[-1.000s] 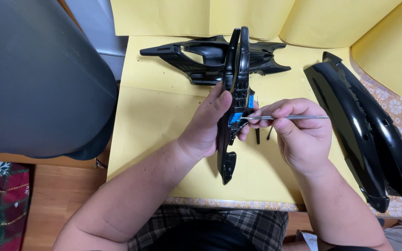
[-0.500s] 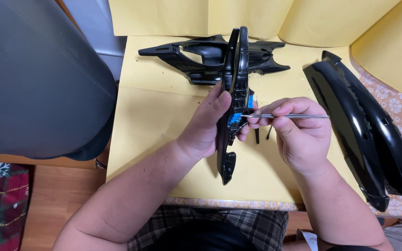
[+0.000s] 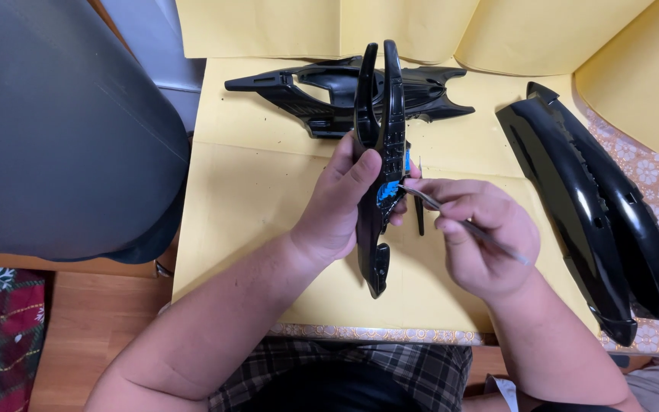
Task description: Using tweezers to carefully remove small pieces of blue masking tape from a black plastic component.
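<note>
My left hand [image 3: 341, 202] grips a long glossy black plastic part [image 3: 379, 114], held upright on its edge above the yellow paper [image 3: 261, 214]. A small blue piece [image 3: 388, 191] shows on the part's side near my fingertips. My right hand [image 3: 478, 236] pinches a thin metal tool [image 3: 467, 225], like tweezers or a pick. The tool's tip touches the part at the blue piece, and its handle slants down to the right.
A second black moulded part [image 3: 329, 88] lies flat at the back of the paper. Two long curved black covers [image 3: 596, 206] lie on the right. A big dark grey rounded object [image 3: 55, 130] fills the left. Wooden floor and a red plaid cloth [image 3: 1, 336] lie below.
The metal tool has tilted: its handle, level and pointing right before, now slants down to the right. The left hand and the black part have barely moved.
</note>
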